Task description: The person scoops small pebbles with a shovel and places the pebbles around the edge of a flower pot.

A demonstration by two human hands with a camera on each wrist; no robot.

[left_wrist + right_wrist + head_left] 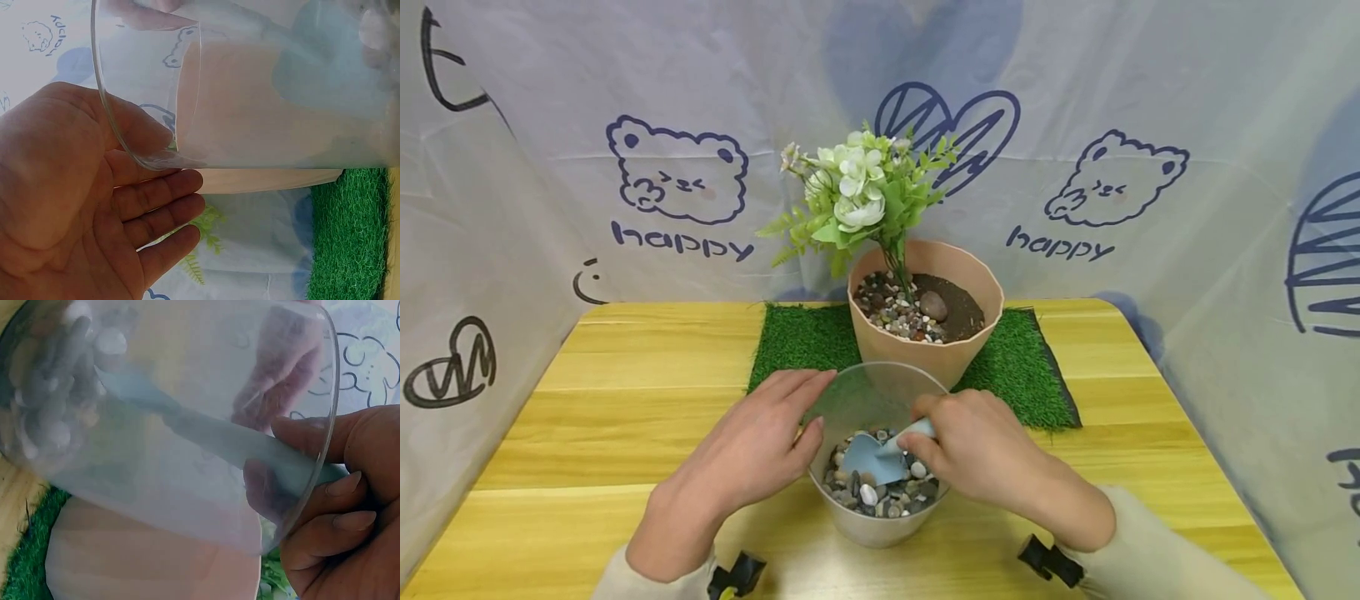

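Observation:
A clear container (pixel 880 529) stands on the table, its bottom filled with mixed grey, brown and white pebbles (pixel 917 500). My right hand (pixel 981 442) grips the handle of a light blue small shovel (pixel 872 458), whose blade lies among the stones. In the right wrist view the shovel handle (pixel 212 434) slants through the container, with fingers curled round its end at the rim. My left hand (pixel 760 442) holds the container's left rim. Thumb inside and fingers outside show in the left wrist view, where the rim (pixel 100 69) crosses the thumb.
Behind the container stands a peach plant pot (pixel 917 358) with soil, pebbles and a larger brown stone (pixel 933 306). White artificial flowers (pixel 859 187) with green leaves rise from it. Under the pot lies a green turf mat (pixel 1037 375) on the wooden table (pixel 625 425). Printed cloth hangs behind.

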